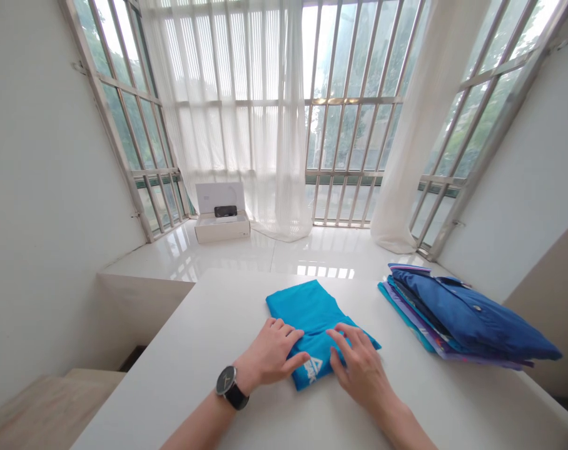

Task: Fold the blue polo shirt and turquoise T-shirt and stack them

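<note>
A bright blue folded garment with a white printed logo lies on the white table. Resting on its left edge is my left hand, fingers stretched out and thumb spread, with a black watch on the wrist. On the garment's right side my right hand has its fingers apart and slightly bent, the fingertips at the cloth. Neither hand grips the fabric. The garment's exact kind cannot be made out in its folded state.
To the right, a stack of folded clothes, dark blue on top, reaches over the table's edge. An opened white box with a black device stands on the glossy window sill. White curtains hang before barred windows.
</note>
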A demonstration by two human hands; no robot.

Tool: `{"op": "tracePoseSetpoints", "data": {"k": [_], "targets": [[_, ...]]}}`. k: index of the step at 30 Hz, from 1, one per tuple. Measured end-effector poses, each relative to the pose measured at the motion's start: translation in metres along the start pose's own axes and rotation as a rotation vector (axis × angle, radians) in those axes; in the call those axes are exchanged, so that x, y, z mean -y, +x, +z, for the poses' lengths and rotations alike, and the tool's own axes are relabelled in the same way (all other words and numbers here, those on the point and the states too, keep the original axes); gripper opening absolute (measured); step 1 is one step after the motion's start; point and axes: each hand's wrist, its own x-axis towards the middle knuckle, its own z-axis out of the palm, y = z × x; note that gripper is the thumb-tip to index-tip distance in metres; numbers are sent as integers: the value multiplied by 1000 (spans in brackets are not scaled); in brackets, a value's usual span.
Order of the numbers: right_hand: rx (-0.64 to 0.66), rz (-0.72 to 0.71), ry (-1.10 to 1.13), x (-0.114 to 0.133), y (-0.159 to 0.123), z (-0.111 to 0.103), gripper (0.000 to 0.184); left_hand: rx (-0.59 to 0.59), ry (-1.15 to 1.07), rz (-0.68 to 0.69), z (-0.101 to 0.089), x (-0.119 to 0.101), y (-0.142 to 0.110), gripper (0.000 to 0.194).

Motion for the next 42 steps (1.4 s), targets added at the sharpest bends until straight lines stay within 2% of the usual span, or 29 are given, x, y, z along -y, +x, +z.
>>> {"op": "tracePoseSetpoints", "data": {"k": [3,6,10,14,18,21,24,25,27,29,33,36,40,42], "targets": [[90,-32,92,28,3,-7,23,-8,-22,51,5,-5,3,33],[226,3,179,42,4,-10,18,-39,-75,77,13,-3,6,34],[341,104,258,40,9,-15,15,-118,-24,28,19,12,6,31],[414,149,278,35,14,-19,16,-90,28,-43,16,29,3,27],[460,195,294,21,17,-22,21,-72,-10,-75,11,31,4,24],[443,216,301,-7,15,-22,29,-84,10,-82,11,26,6,24],[334,230,232,-39,9,-19,39,-102,44,-39,16,17,6,27],[291,233,200,-47,6,-17,38,-104,46,-15,18,14,6,28],[230,243,146,-54,2,-15,26,-106,39,31,21,8,6,30],[221,242,124,-49,0,-15,16,-97,32,70,22,4,6,32],[281,161,133,-22,0,-16,23,-75,-6,94,21,7,5,29],[281,107,115,-12,0,-17,20,-113,19,12,20,15,2,23],[276,47,116,-14,-2,-14,13,-76,77,-121,17,22,-1,40],[278,20,125,-19,-2,-11,14,-43,76,-159,13,22,-2,42]]}}
